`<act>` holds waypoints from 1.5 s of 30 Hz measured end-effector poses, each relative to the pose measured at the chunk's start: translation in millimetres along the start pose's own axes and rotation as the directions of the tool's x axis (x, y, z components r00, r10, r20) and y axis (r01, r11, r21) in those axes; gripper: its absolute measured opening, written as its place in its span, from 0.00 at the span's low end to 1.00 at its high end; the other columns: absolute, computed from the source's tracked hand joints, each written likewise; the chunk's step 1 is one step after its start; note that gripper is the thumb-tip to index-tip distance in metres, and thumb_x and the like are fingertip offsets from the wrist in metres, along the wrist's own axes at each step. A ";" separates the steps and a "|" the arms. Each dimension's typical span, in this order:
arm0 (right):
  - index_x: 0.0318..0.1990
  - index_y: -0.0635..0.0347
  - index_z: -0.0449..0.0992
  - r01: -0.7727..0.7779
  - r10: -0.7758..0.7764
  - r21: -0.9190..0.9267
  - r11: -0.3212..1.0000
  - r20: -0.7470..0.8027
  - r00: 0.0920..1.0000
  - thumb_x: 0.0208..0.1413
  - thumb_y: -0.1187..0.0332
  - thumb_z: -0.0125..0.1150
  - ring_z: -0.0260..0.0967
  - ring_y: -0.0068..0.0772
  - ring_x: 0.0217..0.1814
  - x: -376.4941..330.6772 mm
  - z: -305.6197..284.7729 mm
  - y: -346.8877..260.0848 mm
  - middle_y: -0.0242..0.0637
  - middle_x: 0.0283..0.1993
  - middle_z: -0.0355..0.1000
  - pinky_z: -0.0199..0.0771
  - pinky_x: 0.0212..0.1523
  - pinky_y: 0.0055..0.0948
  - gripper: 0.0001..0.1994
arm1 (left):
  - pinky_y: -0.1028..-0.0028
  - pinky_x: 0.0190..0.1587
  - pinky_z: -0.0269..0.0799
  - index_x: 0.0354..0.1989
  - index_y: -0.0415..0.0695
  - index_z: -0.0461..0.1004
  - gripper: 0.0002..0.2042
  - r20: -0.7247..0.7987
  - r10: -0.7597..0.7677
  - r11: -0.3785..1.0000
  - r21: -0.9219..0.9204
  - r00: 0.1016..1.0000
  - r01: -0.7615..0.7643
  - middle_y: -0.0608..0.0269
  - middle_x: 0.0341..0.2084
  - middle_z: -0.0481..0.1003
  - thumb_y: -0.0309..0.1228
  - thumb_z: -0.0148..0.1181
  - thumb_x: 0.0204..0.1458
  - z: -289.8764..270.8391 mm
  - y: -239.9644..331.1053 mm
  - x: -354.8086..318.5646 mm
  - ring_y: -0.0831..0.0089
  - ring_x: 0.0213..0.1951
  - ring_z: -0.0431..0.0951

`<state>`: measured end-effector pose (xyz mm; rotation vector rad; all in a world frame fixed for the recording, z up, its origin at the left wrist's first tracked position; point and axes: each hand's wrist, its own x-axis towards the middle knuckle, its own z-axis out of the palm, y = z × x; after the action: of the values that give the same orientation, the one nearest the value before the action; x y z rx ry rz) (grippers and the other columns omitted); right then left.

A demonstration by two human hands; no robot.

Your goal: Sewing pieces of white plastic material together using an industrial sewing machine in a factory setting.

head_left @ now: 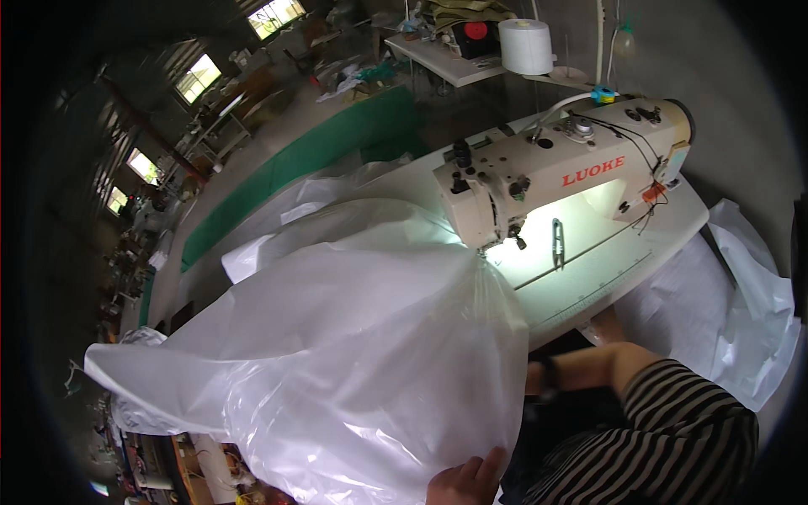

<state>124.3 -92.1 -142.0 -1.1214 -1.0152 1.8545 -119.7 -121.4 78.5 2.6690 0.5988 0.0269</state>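
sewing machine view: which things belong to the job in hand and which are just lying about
In the job:
- white sheet, running up to the needle end
- sewing machine
- left hand, at the sheet's edge
- thread cone, probably

Lying about:
- snips, untouched
- cloth pile, back table

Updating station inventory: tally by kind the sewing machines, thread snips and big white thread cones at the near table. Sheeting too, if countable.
Sewing machine: 1
Thread snips: 1
Big white thread cone: 1
Total: 3
White sheeting left out: folds hide how many pieces there are.
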 end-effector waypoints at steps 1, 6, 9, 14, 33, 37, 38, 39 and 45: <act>0.62 0.65 0.65 -0.022 0.017 0.136 0.990 0.041 0.999 0.64 0.67 0.56 0.63 0.34 0.66 -32.8 8.4 -5.1 0.48 0.60 0.69 0.65 0.64 0.37 0.21 | 0.62 0.29 0.74 0.53 0.45 0.72 0.22 0.000 0.011 1.000 -0.015 1.000 -0.011 0.56 0.32 0.76 0.27 0.61 0.45 14.5 -1.0 -1.1 0.56 0.26 0.78; 0.62 0.64 0.67 -0.055 0.062 0.441 0.896 -0.001 0.998 0.64 0.65 0.56 0.62 0.34 0.67 -161.4 39.8 -20.0 0.49 0.60 0.68 0.65 0.64 0.37 0.21 | 0.61 0.34 0.75 0.55 0.44 0.69 0.22 0.105 0.026 0.964 -0.265 0.994 0.003 0.54 0.37 0.77 0.28 0.59 0.48 77.3 14.2 7.6 0.52 0.32 0.78; 0.59 0.63 0.71 0.046 0.023 0.315 0.948 -0.213 0.977 0.64 0.63 0.58 0.65 0.29 0.63 -170.8 45.9 -6.7 0.43 0.55 0.72 0.69 0.60 0.31 0.19 | 0.63 0.51 0.74 0.45 0.48 0.79 0.15 0.319 0.145 0.948 -0.316 0.936 -0.039 0.58 0.44 0.80 0.35 0.67 0.48 77.6 8.5 33.7 0.61 0.46 0.80; 0.53 0.65 0.75 0.035 0.013 0.165 0.986 -0.279 0.960 0.64 0.61 0.59 0.71 0.20 0.43 -159.2 36.0 23.8 0.31 0.44 0.76 0.72 0.47 0.24 0.17 | 0.54 0.66 0.59 0.60 0.40 0.67 0.25 -0.467 -0.136 0.937 0.227 0.874 0.267 0.48 0.61 0.67 0.33 0.62 0.54 23.2 -99.0 88.8 0.50 0.64 0.64; 0.45 0.68 0.75 0.208 -0.266 -0.204 0.957 -0.321 0.909 0.64 0.64 0.57 0.71 0.23 0.37 -134.5 2.3 -11.6 0.37 0.35 0.77 0.72 0.43 0.29 0.14 | 0.51 0.68 0.57 0.41 0.42 0.79 0.16 -0.550 0.196 0.539 0.752 0.812 0.380 0.63 0.47 0.79 0.17 0.52 0.43 -200.8 -66.0 67.2 0.59 0.54 0.76; 0.46 0.68 0.75 0.178 -0.263 -0.267 0.947 -0.329 0.907 0.64 0.62 0.56 0.71 0.25 0.37 -135.2 -3.2 -9.8 0.39 0.36 0.77 0.71 0.42 0.31 0.15 | 0.62 0.31 0.69 0.37 0.41 0.74 0.12 -0.181 -0.057 0.549 0.816 0.982 0.182 0.55 0.20 0.67 0.21 0.53 0.41 -225.0 26.5 53.7 0.57 0.26 0.72; 0.47 0.68 0.75 0.131 -0.228 -0.299 0.945 -0.318 0.920 0.64 0.61 0.56 0.71 0.25 0.37 -134.5 -4.5 -8.9 0.39 0.36 0.77 0.71 0.42 0.31 0.16 | 0.63 0.36 0.74 0.48 0.44 0.71 0.13 0.147 -0.273 0.675 0.733 0.951 0.080 0.57 0.39 0.76 0.28 0.55 0.53 -210.4 48.1 41.0 0.59 0.37 0.78; 0.47 0.69 0.75 0.199 -0.272 -0.253 0.947 -0.301 0.914 0.64 0.61 0.56 0.70 0.24 0.37 -134.6 -6.1 -7.5 0.39 0.36 0.76 0.71 0.42 0.31 0.17 | 0.63 0.34 0.72 0.43 0.46 0.71 0.08 0.207 -0.071 0.880 0.474 0.976 -0.036 0.59 0.32 0.76 0.29 0.53 0.55 -176.0 56.5 31.9 0.63 0.35 0.78; 0.53 0.66 0.72 0.265 -0.270 -0.064 0.962 -0.341 0.900 0.65 0.56 0.56 0.71 0.27 0.41 -146.4 -9.6 -0.7 0.35 0.44 0.76 0.72 0.46 0.29 0.21 | 0.65 0.34 0.74 0.46 0.37 0.75 0.15 0.611 0.166 0.802 -0.540 0.774 0.255 0.57 0.28 0.78 0.37 0.59 0.60 109.6 -7.4 -2.1 0.70 0.31 0.79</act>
<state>184.8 -217.0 -94.5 -1.1997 -0.9251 1.3732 -113.1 -157.9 -24.8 1.8533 0.3397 -0.5906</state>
